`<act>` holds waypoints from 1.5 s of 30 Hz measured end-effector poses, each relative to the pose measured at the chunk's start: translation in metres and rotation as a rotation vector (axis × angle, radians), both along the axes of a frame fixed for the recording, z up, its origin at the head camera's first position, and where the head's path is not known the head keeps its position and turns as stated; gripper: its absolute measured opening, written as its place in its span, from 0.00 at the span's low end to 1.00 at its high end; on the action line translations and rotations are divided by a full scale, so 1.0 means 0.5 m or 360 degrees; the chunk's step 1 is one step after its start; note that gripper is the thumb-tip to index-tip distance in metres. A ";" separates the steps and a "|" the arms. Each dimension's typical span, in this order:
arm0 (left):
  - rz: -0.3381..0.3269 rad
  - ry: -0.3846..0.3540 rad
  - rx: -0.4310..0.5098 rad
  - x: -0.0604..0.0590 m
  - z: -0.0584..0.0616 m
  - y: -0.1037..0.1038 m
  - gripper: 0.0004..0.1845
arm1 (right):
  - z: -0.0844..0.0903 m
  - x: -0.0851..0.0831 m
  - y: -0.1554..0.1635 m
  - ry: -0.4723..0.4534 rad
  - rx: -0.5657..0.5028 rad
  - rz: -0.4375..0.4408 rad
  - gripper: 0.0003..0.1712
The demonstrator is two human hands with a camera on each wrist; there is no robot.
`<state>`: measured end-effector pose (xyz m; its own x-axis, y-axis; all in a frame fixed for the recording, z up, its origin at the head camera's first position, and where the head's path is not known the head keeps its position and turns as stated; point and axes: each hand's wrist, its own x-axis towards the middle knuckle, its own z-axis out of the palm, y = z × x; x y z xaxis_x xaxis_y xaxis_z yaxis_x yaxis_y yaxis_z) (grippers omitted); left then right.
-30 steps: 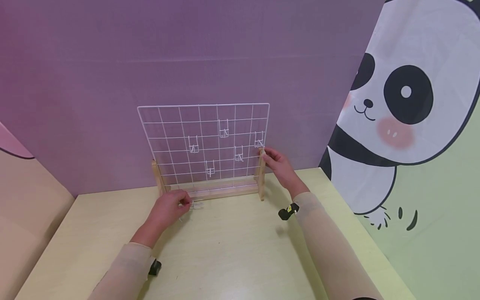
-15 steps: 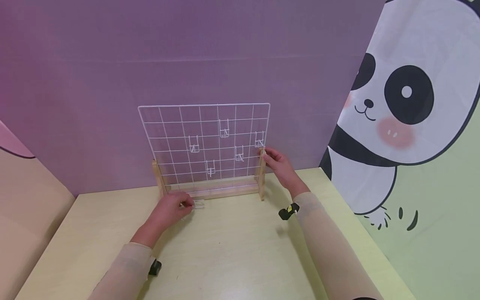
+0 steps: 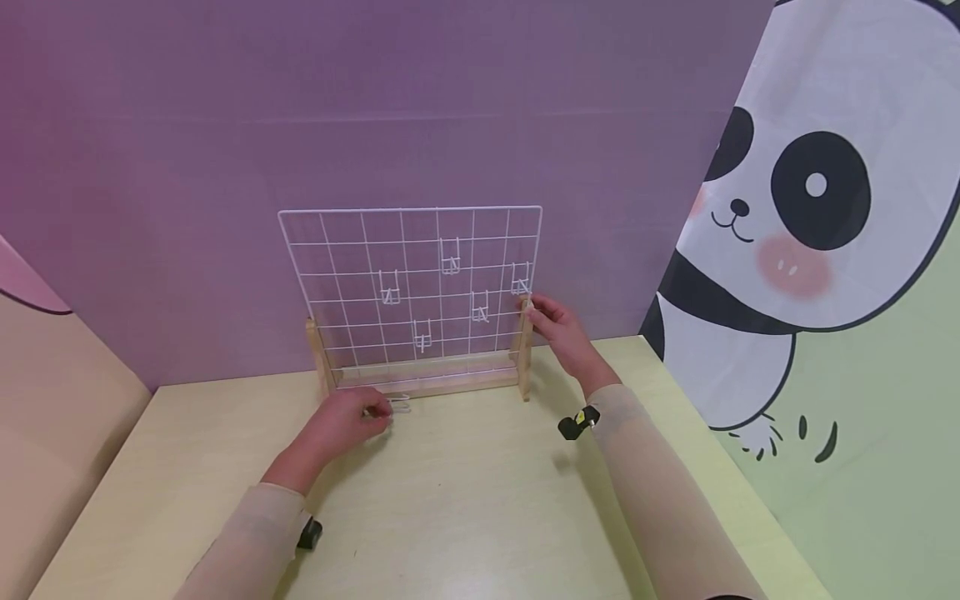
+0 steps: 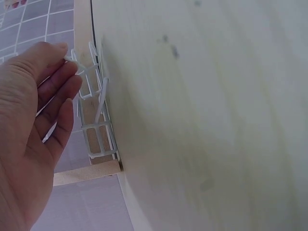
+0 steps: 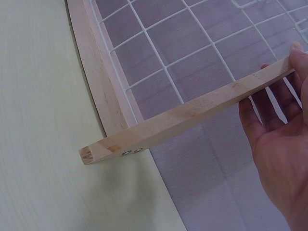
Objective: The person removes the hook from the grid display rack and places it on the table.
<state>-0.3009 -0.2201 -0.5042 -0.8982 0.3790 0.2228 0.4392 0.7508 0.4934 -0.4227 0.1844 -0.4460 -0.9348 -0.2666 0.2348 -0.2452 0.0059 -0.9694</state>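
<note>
A white wire grid panel (image 3: 409,209) stands upright in a wooden base, several white wire hooks hanging on it. My left hand (image 3: 339,422) is low at the panel's left front, pinching a white wire hook (image 3: 401,405) between thumb and fingertips. In the left wrist view that hook (image 4: 88,70) sticks out beyond the fingertips, close to the bottom wooden bar. Another wire hook (image 4: 96,126) shows below it near the wooden foot. My right hand (image 3: 564,335) grips the top of the right wooden post (image 3: 523,367), thumb on its front side and fingers behind.
The rack stands on a pale wooden table (image 3: 465,500), near its back edge. A purple backdrop (image 3: 405,100) rises right behind. A panda picture (image 3: 817,292) covers the wall on the right. The left wooden post (image 3: 318,352) rises just behind my left hand.
My left hand has shifted slightly right along the rack's bottom, and the hook at its fingertips has turned and come up a little. The right hand keeps its hold on the post.
</note>
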 end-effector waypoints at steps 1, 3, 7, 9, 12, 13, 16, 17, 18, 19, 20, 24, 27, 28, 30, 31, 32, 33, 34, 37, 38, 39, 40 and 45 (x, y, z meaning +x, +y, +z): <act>-0.0006 0.0001 -0.0005 -0.001 -0.001 -0.001 0.05 | 0.000 0.000 0.000 0.0003 0.0003 -0.0002 0.24; -0.0012 -0.0001 -0.0020 -0.003 -0.003 -0.002 0.05 | 0.000 0.000 0.000 0.0005 0.0008 -0.0007 0.24; -0.0011 -0.0006 -0.0051 -0.006 -0.009 -0.004 0.06 | -0.001 0.001 0.000 0.0010 0.0009 -0.0012 0.24; -0.0011 -0.0012 -0.0052 -0.007 -0.010 -0.004 0.06 | -0.001 0.001 -0.001 0.0011 0.0007 -0.0012 0.24; -0.0016 -0.0024 -0.0045 -0.006 -0.009 -0.003 0.06 | 0.000 0.002 -0.001 0.0016 0.0015 -0.0018 0.24; -0.0014 -0.0030 -0.0042 -0.006 -0.008 -0.003 0.06 | 0.000 0.002 -0.001 0.0016 0.0016 -0.0020 0.24; -0.0008 -0.0047 -0.0041 -0.004 -0.005 -0.003 0.07 | 0.000 0.001 -0.002 0.0010 0.0016 -0.0025 0.24; -0.0007 -0.0051 -0.0043 -0.004 -0.005 -0.003 0.07 | 0.000 0.001 -0.003 0.0008 0.0015 -0.0027 0.24; -0.0008 -0.0055 -0.0045 -0.004 -0.004 -0.003 0.07 | 0.001 0.001 -0.003 0.0003 0.0013 -0.0029 0.24; -0.0007 -0.0060 -0.0046 -0.004 -0.004 -0.003 0.07 | 0.001 0.001 -0.003 -0.0002 0.0011 -0.0031 0.24; -0.0008 -0.0063 -0.0047 -0.004 -0.004 -0.003 0.07 | 0.002 0.001 -0.004 -0.0004 0.0008 -0.0031 0.24; -0.0003 -0.0064 -0.0052 -0.004 -0.004 -0.004 0.07 | 0.004 0.004 -0.004 -0.0009 -0.0006 -0.0028 0.24; -0.0003 -0.0053 -0.0059 -0.003 -0.003 -0.005 0.07 | 0.005 0.005 -0.004 -0.0004 -0.0009 -0.0026 0.24; -0.0005 -0.0050 -0.0058 -0.003 -0.002 -0.005 0.07 | 0.005 0.005 -0.004 -0.0002 -0.0005 -0.0027 0.24; -0.0012 -0.0041 -0.0056 -0.003 -0.001 -0.006 0.07 | 0.005 0.006 -0.004 0.0004 -0.0005 -0.0028 0.24; -0.0017 -0.0039 -0.0054 -0.003 0.000 -0.006 0.07 | 0.005 0.005 -0.004 0.0004 -0.0003 -0.0030 0.24; -0.0020 -0.0034 -0.0048 -0.002 0.001 -0.006 0.06 | 0.005 0.005 -0.004 0.0006 -0.0002 -0.0029 0.23; -0.0022 -0.0034 -0.0039 -0.002 0.001 -0.007 0.06 | 0.004 0.004 -0.003 0.0008 -0.0005 -0.0028 0.23; -0.0020 -0.0038 -0.0032 -0.003 0.001 -0.007 0.06 | 0.002 0.002 -0.003 0.0009 -0.0002 -0.0027 0.23; -0.0012 -0.0050 -0.0004 -0.003 0.002 -0.009 0.06 | 0.000 -0.001 -0.001 0.0002 -0.0003 -0.0024 0.24; -0.0006 -0.0054 0.0007 -0.003 0.003 -0.009 0.07 | 0.000 -0.001 -0.001 0.0003 -0.0006 -0.0021 0.24; 0.0002 -0.0060 0.0014 -0.002 0.003 -0.009 0.07 | 0.000 -0.001 -0.001 0.0002 -0.0011 -0.0019 0.24; 0.0010 -0.0065 0.0018 -0.002 0.005 -0.009 0.06 | 0.000 -0.001 -0.001 0.0003 -0.0011 -0.0017 0.24; 0.0058 -0.0056 0.0027 -0.002 0.012 -0.009 0.05 | 0.001 0.001 -0.003 0.0021 -0.0021 -0.0011 0.24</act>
